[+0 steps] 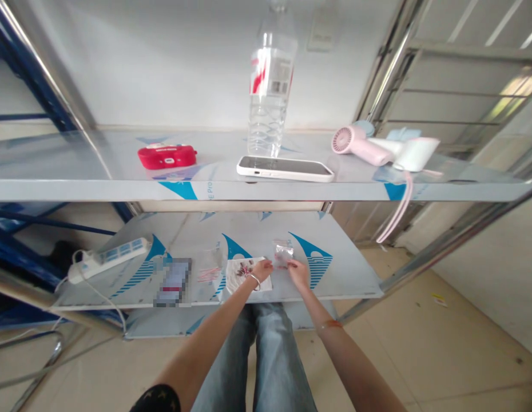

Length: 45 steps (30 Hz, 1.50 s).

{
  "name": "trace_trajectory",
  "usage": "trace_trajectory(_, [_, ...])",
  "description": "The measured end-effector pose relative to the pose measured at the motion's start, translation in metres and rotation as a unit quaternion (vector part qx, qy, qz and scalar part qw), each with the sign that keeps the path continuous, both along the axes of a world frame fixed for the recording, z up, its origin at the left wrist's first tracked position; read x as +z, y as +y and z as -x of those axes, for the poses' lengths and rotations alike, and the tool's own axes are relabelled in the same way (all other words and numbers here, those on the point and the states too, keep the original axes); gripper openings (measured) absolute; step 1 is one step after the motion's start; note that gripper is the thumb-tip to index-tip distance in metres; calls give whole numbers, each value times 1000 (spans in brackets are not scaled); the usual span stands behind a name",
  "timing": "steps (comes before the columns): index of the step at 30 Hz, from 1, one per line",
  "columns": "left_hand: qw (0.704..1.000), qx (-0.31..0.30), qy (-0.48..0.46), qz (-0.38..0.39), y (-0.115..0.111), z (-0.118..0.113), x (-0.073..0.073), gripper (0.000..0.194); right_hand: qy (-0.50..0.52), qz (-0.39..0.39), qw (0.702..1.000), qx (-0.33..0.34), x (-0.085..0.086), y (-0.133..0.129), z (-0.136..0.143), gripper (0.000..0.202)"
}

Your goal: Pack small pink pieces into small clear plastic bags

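Note:
A small clear plastic bag [284, 250] is at the middle of the lower shelf, between my two hands. My right hand [298, 273] pinches its lower right edge. My left hand [261, 270], fingers closed, pinches at its lower left edge; the exact contact is too small to see clearly. Under my left hand lies a white sheet [235, 281] with small dark reddish pieces [244, 269] on it. Left of the sheet, another clear bag [210, 260] lies with thin pink strips [209, 274].
A blurred-out phone-shaped object [174, 283] and a white power strip [120, 256] with a cord lie to the left. On the upper shelf [292, 190] are a red case [167, 157], a water bottle [270, 109], a phone [285, 169] and a pink handheld fan [362, 144].

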<state>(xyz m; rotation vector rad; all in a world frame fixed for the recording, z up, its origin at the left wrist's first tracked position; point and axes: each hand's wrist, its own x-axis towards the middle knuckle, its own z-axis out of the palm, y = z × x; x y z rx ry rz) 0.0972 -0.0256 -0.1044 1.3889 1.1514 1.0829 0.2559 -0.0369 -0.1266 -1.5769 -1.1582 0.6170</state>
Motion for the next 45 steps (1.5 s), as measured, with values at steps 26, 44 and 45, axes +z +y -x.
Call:
trace_trajectory(26, [867,239,432,-59,-95,107,-11,37,-276,-93,956,-38,-34,-114,98,29])
trace_trajectory(44, [851,288,427,-103,-89,167,-4,35,-376,-94,922,3,-45,-149,118,25])
trace_trajectory(45, [855,295,411,-115,-90,166,0,33,-376,-94,922,2,-44,-149,119,24])
